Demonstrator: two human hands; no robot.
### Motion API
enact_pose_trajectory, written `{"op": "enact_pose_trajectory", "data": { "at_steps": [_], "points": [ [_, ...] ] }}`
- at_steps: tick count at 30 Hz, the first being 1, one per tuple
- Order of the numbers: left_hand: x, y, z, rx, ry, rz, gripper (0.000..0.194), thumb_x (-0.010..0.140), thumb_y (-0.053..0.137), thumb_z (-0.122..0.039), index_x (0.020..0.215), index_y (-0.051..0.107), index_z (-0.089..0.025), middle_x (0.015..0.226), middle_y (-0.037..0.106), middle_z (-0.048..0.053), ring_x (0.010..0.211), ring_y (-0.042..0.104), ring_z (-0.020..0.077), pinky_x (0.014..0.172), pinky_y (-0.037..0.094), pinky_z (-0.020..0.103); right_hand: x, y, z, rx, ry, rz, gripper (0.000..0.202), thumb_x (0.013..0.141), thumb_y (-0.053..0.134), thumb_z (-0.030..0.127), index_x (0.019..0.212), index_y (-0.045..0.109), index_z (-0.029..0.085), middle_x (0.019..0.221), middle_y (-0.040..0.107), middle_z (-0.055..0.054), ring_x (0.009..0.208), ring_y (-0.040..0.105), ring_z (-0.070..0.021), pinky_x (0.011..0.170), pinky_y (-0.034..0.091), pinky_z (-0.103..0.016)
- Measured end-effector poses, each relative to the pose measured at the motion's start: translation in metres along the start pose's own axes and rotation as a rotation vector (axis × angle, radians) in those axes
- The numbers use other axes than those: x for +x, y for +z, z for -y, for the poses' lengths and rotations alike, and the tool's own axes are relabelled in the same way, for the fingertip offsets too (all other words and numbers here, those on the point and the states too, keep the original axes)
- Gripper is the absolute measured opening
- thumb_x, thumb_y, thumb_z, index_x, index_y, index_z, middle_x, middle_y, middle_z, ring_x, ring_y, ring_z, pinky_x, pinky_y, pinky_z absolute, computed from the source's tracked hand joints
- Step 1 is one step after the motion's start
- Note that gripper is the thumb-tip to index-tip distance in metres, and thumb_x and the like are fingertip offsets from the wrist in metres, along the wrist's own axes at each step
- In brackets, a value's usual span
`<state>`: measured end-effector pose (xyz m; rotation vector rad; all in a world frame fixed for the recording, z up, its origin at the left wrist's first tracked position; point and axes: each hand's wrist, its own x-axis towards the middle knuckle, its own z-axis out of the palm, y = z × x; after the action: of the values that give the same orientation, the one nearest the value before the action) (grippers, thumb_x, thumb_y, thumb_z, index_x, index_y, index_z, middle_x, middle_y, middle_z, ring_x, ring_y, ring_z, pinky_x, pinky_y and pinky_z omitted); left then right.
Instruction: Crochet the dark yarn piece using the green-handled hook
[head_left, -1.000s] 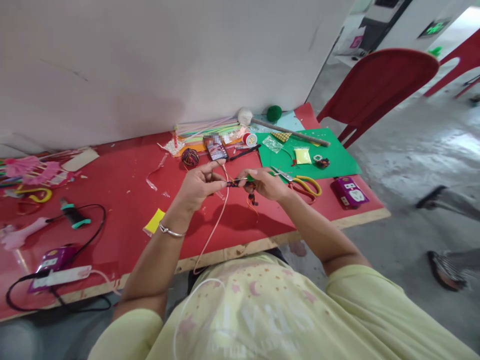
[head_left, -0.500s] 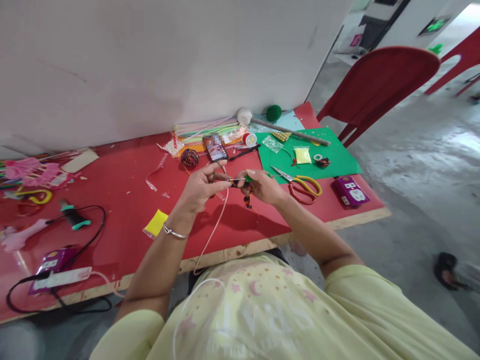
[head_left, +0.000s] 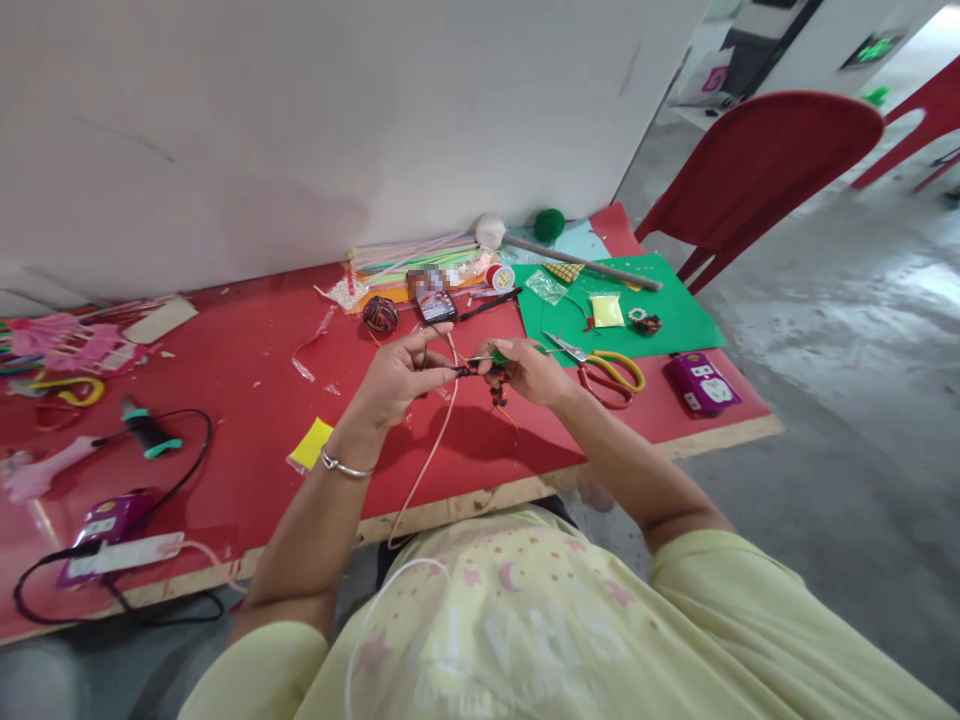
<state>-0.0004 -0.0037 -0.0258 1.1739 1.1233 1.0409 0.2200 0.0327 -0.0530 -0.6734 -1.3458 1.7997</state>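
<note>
Over the red table, my right hand [head_left: 531, 372] is closed around a crochet hook with a green grip [head_left: 499, 356], its thin metal shaft pointing left. My left hand [head_left: 396, 378] pinches the left end of a small dark multicoloured crochet piece [head_left: 499, 394] between thumb and fingertips, its index finger raised with yarn over it. The piece spans the gap between the hands and hangs below the right fingers, with an orange yarn tail. Behind my left hand lies a multicoloured yarn ball [head_left: 380, 315]. Whether the hook tip sits in a stitch is too small to tell.
Red-and-yellow scissors [head_left: 611, 376] lie right of my right hand, near a purple socket box [head_left: 702, 384]. A phone [head_left: 436, 302] rests behind the hands. A pink cable [head_left: 426, 468] crosses the table edge. A yellow packet [head_left: 310, 444] lies left; a red chair [head_left: 765, 170] stands right.
My left fingertips have shifted slightly left and down, and more of the dark crochet piece shows between the hands. The hanging part has moved a little right. The hook remains in my right hand.
</note>
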Motion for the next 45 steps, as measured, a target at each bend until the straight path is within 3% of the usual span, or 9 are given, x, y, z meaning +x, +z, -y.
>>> {"op": "enact_pose_trajectory", "data": {
  "at_steps": [9, 14, 20, 29, 33, 38, 41, 43, 45],
  "points": [
    [0.001, 0.008, 0.001, -0.034, -0.029, -0.002, 0.081, 0.063, 0.087, -0.022, 0.140, 0.063, -0.018, 0.078, 0.075, 0.004, 0.054, 0.055, 0.0082, 0.046, 0.034, 0.018, 0.000, -0.001, -0.001, 0.022, 0.015, 0.024, 0.042, 0.084, 0.062, 0.055, 0.073, 0.069, 0.015, 0.078, 0.063, -0.003, 0.061, 0.054, -0.0113, 0.057, 0.044, -0.026],
    [0.001, 0.011, 0.000, -0.068, -0.031, 0.002, 0.078, 0.063, 0.084, -0.020, 0.138, 0.064, -0.019, 0.072, 0.070, 0.000, 0.047, 0.046, 0.0043, 0.044, 0.030, 0.018, 0.000, 0.001, 0.000, 0.035, 0.024, 0.024, 0.039, 0.084, 0.063, 0.052, 0.073, 0.070, 0.015, 0.074, 0.063, -0.003, 0.061, 0.055, -0.0119, 0.056, 0.045, -0.025],
    [-0.001, 0.007, -0.001, -0.091, -0.048, 0.030, 0.074, 0.063, 0.081, -0.017, 0.136, 0.066, -0.019, 0.074, 0.069, -0.001, 0.047, 0.047, 0.0044, 0.043, 0.028, 0.018, 0.002, -0.001, -0.004, 0.045, 0.040, 0.065, 0.039, 0.083, 0.062, 0.052, 0.071, 0.069, 0.016, 0.074, 0.064, -0.003, 0.061, 0.055, -0.0123, 0.058, 0.047, -0.025],
    [-0.002, 0.009, -0.006, 0.074, 0.010, -0.009, 0.073, 0.063, 0.082, -0.019, 0.134, 0.067, -0.014, 0.073, 0.068, 0.000, 0.058, 0.053, 0.0077, 0.052, 0.037, 0.019, -0.002, -0.019, -0.002, -0.166, -0.071, 0.177, 0.037, 0.093, 0.060, 0.047, 0.084, 0.076, 0.015, 0.086, 0.070, -0.008, 0.083, 0.064, -0.0168, 0.070, 0.052, -0.026],
    [-0.003, 0.012, -0.008, 0.190, 0.076, -0.062, 0.070, 0.062, 0.080, -0.016, 0.131, 0.069, -0.012, 0.073, 0.068, 0.000, 0.061, 0.054, 0.0085, 0.059, 0.041, 0.021, -0.006, -0.023, 0.013, -0.424, -0.198, 0.238, 0.042, 0.101, 0.050, 0.046, 0.091, 0.076, 0.015, 0.096, 0.071, -0.009, 0.089, 0.066, -0.0179, 0.081, 0.053, -0.031],
    [-0.004, 0.020, -0.004, 0.249, 0.131, -0.184, 0.068, 0.062, 0.079, -0.013, 0.129, 0.070, -0.013, 0.070, 0.066, -0.002, 0.056, 0.048, 0.0068, 0.054, 0.036, 0.020, -0.010, -0.009, 0.012, -0.943, -0.497, 0.158, 0.038, 0.105, 0.042, 0.037, 0.096, 0.072, 0.015, 0.099, 0.066, -0.010, 0.083, 0.063, -0.0171, 0.075, 0.052, -0.031],
    [-0.004, 0.028, -0.002, 0.051, 0.107, -0.252, 0.068, 0.062, 0.082, -0.018, 0.129, 0.070, -0.015, 0.070, 0.066, -0.002, 0.052, 0.044, 0.0053, 0.049, 0.033, 0.019, -0.012, 0.004, -0.004, -1.281, -0.781, -0.053, 0.027, 0.102, 0.049, 0.033, 0.101, 0.069, 0.015, 0.098, 0.065, -0.013, 0.088, 0.060, -0.0212, 0.079, 0.052, -0.035],
    [-0.004, 0.029, -0.001, -0.150, -0.011, -0.192, 0.068, 0.061, 0.084, -0.022, 0.127, 0.070, -0.015, 0.064, 0.061, -0.005, 0.045, 0.034, 0.0031, 0.043, 0.025, 0.019, -0.012, 0.010, -0.014, -1.350, -0.908, -0.195, 0.020, 0.100, 0.054, 0.031, 0.104, 0.066, 0.015, 0.099, 0.064, -0.014, 0.090, 0.059, -0.0227, 0.080, 0.053, -0.037],
    [-0.003, 0.026, -0.001, -0.267, -0.132, -0.094, 0.067, 0.059, 0.086, -0.023, 0.124, 0.070, -0.015, 0.060, 0.056, -0.007, 0.041, 0.026, 0.0013, 0.041, 0.018, 0.019, -0.011, 0.009, -0.018, -1.328, -0.962, -0.202, 0.018, 0.100, 0.055, 0.031, 0.106, 0.064, 0.016, 0.101, 0.064, -0.014, 0.092, 0.059, -0.0225, 0.080, 0.054, -0.036]
  ]
}}
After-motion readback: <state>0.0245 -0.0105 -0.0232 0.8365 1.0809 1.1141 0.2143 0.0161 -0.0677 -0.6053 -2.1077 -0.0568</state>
